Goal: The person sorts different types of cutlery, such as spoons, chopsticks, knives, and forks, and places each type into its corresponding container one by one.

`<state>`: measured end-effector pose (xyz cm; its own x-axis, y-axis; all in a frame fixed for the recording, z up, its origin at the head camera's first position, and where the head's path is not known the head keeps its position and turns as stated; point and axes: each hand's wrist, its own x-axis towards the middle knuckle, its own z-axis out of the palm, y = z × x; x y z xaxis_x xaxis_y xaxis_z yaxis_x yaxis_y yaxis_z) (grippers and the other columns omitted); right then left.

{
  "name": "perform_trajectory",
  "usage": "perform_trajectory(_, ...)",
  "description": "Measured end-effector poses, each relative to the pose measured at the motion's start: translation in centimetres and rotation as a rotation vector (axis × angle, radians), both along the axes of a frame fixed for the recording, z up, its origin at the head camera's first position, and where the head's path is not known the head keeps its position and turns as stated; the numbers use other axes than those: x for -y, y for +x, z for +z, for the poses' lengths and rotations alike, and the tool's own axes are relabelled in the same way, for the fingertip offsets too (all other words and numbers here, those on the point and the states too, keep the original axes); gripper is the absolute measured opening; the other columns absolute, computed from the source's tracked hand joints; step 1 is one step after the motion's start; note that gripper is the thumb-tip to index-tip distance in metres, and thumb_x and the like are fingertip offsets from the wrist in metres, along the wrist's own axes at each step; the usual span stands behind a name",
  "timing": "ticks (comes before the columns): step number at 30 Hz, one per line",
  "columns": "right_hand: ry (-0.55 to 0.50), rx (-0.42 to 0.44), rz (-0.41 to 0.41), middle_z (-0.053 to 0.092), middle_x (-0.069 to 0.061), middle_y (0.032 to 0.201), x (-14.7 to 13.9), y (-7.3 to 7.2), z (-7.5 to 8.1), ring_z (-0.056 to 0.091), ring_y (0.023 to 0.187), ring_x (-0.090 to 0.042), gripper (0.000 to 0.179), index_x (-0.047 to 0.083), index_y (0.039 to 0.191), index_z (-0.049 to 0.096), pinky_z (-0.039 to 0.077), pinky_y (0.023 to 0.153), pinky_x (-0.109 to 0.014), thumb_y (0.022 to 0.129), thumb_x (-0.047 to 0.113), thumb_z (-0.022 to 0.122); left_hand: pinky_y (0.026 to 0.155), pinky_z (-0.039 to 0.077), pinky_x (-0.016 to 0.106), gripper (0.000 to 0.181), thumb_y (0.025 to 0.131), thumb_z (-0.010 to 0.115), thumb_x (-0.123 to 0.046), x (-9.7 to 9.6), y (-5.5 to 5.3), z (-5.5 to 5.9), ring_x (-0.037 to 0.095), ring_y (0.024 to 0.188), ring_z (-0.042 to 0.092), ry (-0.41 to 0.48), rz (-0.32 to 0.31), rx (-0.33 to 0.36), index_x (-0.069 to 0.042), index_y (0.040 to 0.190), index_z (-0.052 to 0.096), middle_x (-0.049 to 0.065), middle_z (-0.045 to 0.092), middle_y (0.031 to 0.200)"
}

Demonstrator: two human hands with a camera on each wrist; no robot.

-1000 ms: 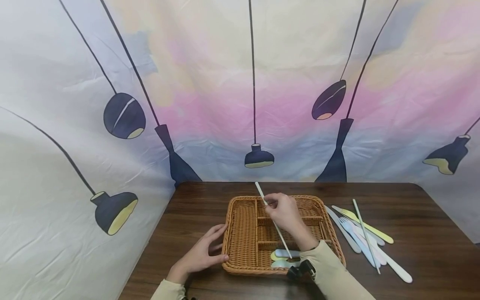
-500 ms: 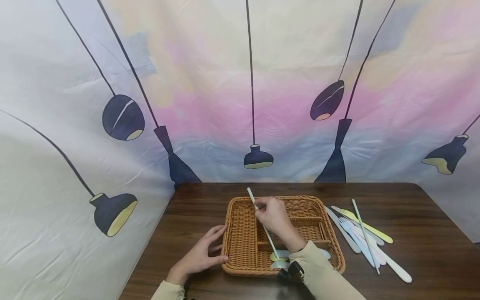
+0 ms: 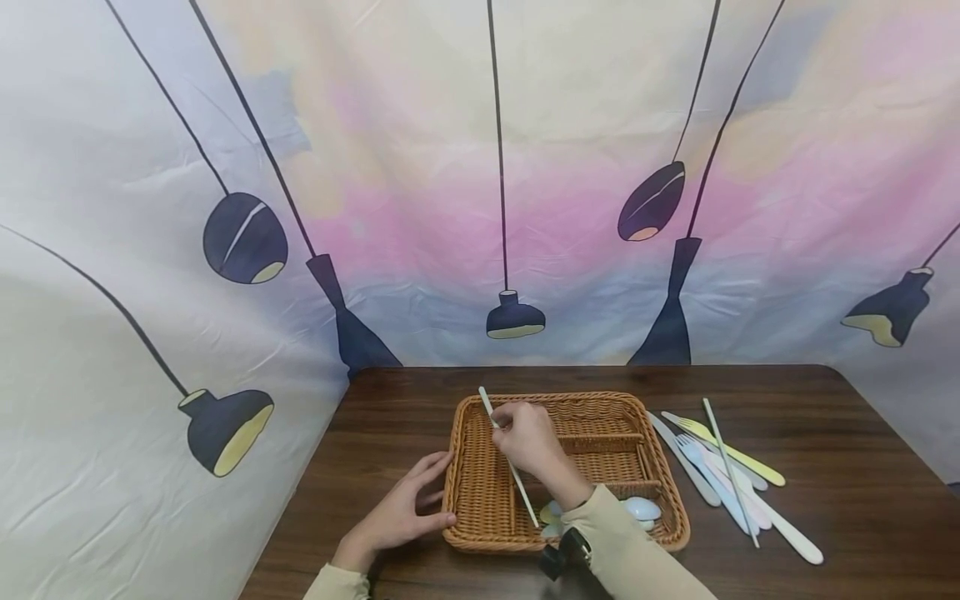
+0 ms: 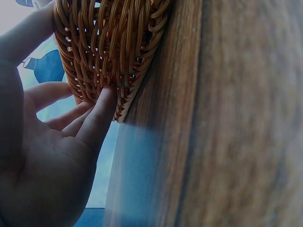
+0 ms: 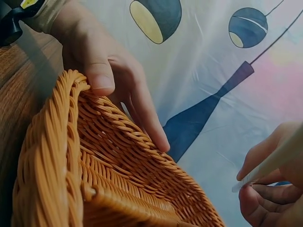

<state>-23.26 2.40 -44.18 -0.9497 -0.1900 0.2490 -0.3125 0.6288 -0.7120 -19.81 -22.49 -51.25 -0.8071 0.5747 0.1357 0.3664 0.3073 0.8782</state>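
My right hand (image 3: 534, 446) pinches a pale chopstick (image 3: 523, 493) between thumb and fingertips. The chopstick slants over the divider of a wicker basket (image 3: 566, 546), its far end above the back rim. At the basket's left side, my left hand (image 3: 401, 510) rests with fairly straight fingers on the outer wall and the thumb at the rim, as the right wrist view shows with the left hand (image 5: 111, 71). Several pastel spoons (image 3: 642, 508) lie in the front right compartment, partly hidden by the right sleeve. The long left compartment (image 3: 480, 475) holds nothing visible.
Right of the basket, a loose pile on the dark wooden table (image 3: 847, 450) holds a second chopstick (image 3: 722, 450), a yellow fork (image 3: 738, 457), a blue fork (image 3: 705, 462) and several knives. A cloth printed with lamps (image 3: 585, 275) hangs behind the table.
My right hand has moved left and slightly toward me with the chopstick, from over the right compartments to the divider beside the left compartment. My left hand has stayed on the basket.
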Motion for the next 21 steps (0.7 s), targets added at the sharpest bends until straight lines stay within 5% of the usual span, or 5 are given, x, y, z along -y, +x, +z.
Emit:
perform_trajectory(15,0.014,0.056,0.052,0.072,-0.01,0.1,1.1,0.0,-0.3,0.067,0.071,-0.014,0.023,0.008,0.109,0.073,0.054,0.052,-0.022,0.087,0.007,0.065,0.103,0.05,0.03,0.081,0.087,0.075,-0.015,0.0,0.1,0.1,0.041,0.137,0.034,0.002,-0.006,-0.006,-0.006,0.153,0.028,0.019,0.026,0.152)
perform_trajectory(21,0.028,0.032,0.042,0.073,-0.004,0.096,1.8,0.0,-0.2,0.067,0.078,-0.013,0.02,0.01,0.108,0.074,0.056,0.061,-0.024,0.089,0.013,0.066,0.103,0.049,0.029,0.081,0.087,0.075,-0.014,0.0,0.0,0.0,0.04,0.137,0.035,0.002,-0.006,-0.004,-0.006,0.153,0.029,0.019,0.027,0.152)
